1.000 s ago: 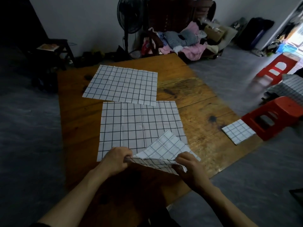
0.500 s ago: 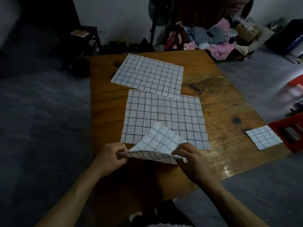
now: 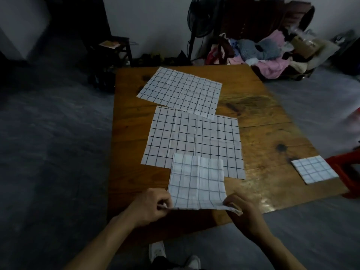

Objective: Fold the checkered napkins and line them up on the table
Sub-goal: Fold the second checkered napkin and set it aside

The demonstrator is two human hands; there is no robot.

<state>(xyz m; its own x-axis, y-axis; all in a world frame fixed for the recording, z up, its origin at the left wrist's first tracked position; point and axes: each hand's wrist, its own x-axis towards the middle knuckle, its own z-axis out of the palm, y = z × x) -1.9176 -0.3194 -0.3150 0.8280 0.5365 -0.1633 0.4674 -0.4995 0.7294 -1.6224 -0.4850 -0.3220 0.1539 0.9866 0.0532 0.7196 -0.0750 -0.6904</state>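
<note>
a wooden table (image 3: 263,137) is seen from above, with four checkered napkins on it. two are spread flat and unfolded: the far napkin (image 3: 181,90) lies toward the back edge, and the middle napkin (image 3: 194,139) lies just in front of it, its far edge overlapped by the far one's near corner. a half-folded napkin (image 3: 196,182) lies nearest the person, its far part resting on the middle napkin's near edge. a small folded napkin (image 3: 314,169) sits well apart at the right edge of the table.

the near corners of the half-folded napkin are pinched, one by the left hand (image 3: 150,207) and one by the right hand (image 3: 245,213); both sets of fingers are curled tight on the cloth, with the near edge stretched between them.

the step in hand is judged to be a fold of this napkin, partly done. for the next move, the near edge would need to be carried over to meet the far edge, squared, and pressed flat; care is called for so the middle napkin underneath is not dragged along.

how many layers are held cannot be told. the fingertips are hidden under the cloth. the right side of the view is blurred, and a red stool (image 3: 348,172) there is cut off by the frame.
</note>
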